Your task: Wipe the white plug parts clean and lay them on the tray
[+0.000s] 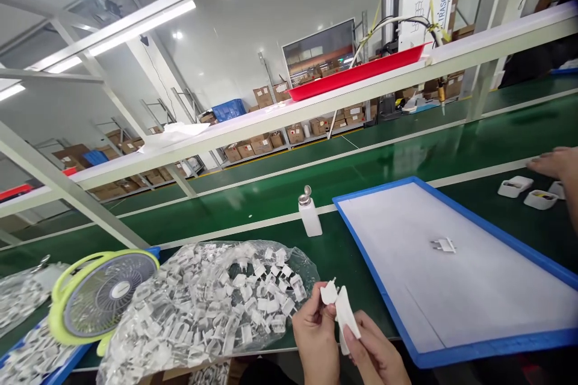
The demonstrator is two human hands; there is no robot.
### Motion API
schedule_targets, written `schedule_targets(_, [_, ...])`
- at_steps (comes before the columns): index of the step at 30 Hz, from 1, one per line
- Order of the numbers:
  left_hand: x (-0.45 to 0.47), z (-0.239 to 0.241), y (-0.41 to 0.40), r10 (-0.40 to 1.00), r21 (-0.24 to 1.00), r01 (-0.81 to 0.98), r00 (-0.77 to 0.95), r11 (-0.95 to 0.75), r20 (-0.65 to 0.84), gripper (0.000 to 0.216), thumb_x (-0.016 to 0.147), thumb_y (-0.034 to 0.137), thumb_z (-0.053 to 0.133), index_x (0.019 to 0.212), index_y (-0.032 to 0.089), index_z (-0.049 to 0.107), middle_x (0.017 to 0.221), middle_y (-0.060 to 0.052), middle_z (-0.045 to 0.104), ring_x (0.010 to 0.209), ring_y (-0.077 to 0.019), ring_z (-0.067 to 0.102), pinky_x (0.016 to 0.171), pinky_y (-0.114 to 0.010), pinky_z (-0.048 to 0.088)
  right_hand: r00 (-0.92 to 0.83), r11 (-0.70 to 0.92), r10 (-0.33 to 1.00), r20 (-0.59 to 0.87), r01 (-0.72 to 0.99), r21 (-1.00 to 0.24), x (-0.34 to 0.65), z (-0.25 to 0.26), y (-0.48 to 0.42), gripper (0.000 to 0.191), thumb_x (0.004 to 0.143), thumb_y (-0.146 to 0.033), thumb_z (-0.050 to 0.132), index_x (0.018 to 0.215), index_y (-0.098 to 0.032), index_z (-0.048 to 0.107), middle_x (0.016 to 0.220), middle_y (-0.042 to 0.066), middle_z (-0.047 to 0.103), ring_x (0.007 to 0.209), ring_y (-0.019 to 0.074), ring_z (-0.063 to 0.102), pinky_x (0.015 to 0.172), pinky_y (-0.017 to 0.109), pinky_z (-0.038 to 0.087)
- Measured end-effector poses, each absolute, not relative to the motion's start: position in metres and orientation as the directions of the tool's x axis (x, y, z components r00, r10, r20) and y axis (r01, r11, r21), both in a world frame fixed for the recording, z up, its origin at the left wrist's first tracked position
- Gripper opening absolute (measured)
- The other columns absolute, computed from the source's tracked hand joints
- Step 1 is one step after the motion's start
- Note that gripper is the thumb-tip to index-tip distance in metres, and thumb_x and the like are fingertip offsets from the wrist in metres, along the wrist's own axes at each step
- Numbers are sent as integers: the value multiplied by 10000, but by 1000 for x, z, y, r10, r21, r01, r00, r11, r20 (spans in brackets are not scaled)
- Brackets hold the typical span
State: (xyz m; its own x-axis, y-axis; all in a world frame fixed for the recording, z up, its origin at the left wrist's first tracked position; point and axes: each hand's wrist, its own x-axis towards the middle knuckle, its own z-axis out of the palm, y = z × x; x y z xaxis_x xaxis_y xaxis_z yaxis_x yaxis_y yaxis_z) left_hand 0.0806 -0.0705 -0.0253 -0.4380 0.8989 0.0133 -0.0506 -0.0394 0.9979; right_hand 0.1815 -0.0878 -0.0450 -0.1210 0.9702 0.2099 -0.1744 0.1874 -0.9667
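My left hand (315,337) pinches a small white plug piece (329,293) with metal pins at its upper end. Close beside it, my right hand (377,352) grips a flat, slightly curved white strip (347,316), which may be a folded wipe; its material is not clear. The strip's edge comes up against the plug piece, though I cannot tell whether they touch. Left of my hands lies a clear plastic bag (203,301) heaped with white plug pieces. A single two-pin plug piece (445,245) rests on the blue-rimmed white tray (388,289) to the right.
A white pump bottle (310,216) with its metal lid raised stands behind my hands. At left sits a yellow-green fan (108,295). Small white boxes (515,186) and another person's hand (557,165) are at far right. A shelf with a red tray (356,75) spans overhead.
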Motion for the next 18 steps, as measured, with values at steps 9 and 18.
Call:
schedule_targets(9, [89,-7,-77,944,992,-119,-328,-32,-9,282,768,399,800,851,130,815,679,-38,718,675,-168,622,638,-222,488,-509,872,489,708,291,-393,224,-14,-56,608,989,-83,420,1580,-146,292,916,122,660,770,225,625,730,345,592])
schedule_targets(18, [106,3,-84,922,877,-478,-360,-51,-143,401,566,412,947,849,154,828,716,-73,755,673,-167,650,662,-233,503,-481,706,628,612,19,-708,244,-21,-61,464,1017,-129,406,1437,-286,522,974,67,630,835,167,657,747,245,572])
